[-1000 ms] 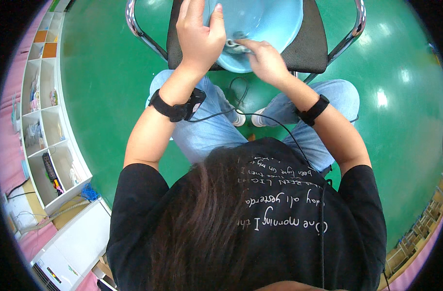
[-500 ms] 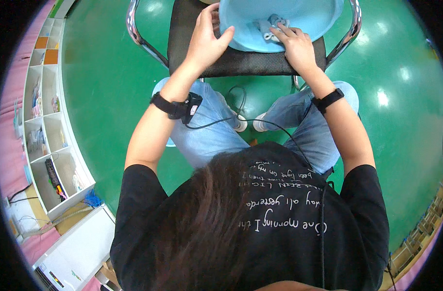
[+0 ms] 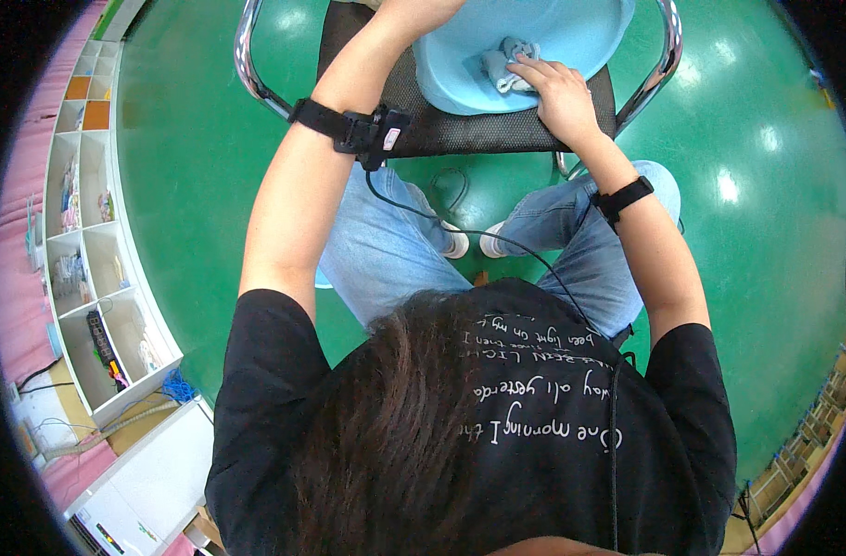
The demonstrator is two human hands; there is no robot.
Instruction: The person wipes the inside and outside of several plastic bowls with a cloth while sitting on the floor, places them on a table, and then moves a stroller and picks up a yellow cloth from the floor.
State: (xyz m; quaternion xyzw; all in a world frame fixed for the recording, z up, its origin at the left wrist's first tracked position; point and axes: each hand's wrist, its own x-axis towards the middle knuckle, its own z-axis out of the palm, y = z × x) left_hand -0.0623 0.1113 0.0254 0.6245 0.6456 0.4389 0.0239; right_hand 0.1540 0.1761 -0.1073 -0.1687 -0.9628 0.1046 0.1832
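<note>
L hand (image 3: 423,11) at top edge of your view, over the L rim of the basin (image 3: 580,32). Only back of hand and wrist show; fingers cut off, so can't tell how far open they are or whether they've hold of anything.

R hand (image 3: 564,102) reaches in over basin's near R rim, back of hand up. Fingers (image 3: 539,69) slightly bent, close together, tips on the cloth (image 3: 508,65). Thumb hidden, so can't tell if you've a grip on it or just lie on top.

Cloth: grey-blue w/ some white, bunched up, inside basin, nr the near side, just L of your R fingers.

Basin: lt blue, plastic-looking, on the blk mesh seat (image 3: 497,137). Sits toward seat's R edge; strip of bare mesh betw. basin and seat's front edge, more bare along L edge. Far side of basin out of view. Chrome armrests (image 3: 248,60) past seat's L and R edges.

On you: blk strap w/ box (image 3: 381,134) on L forearm, blk band (image 3: 624,196) on R wrist. Cable (image 3: 520,243) runs from box across in front of your legs, toward your R side. Jeans (image 3: 400,250), knees apart, wht shoes (image 3: 491,243) on grn floor (image 3: 766,278), below seat's front edge. Wht shelf (image 3: 108,394) off L, power strip (image 3: 101,341) in a near compartment.
</note>
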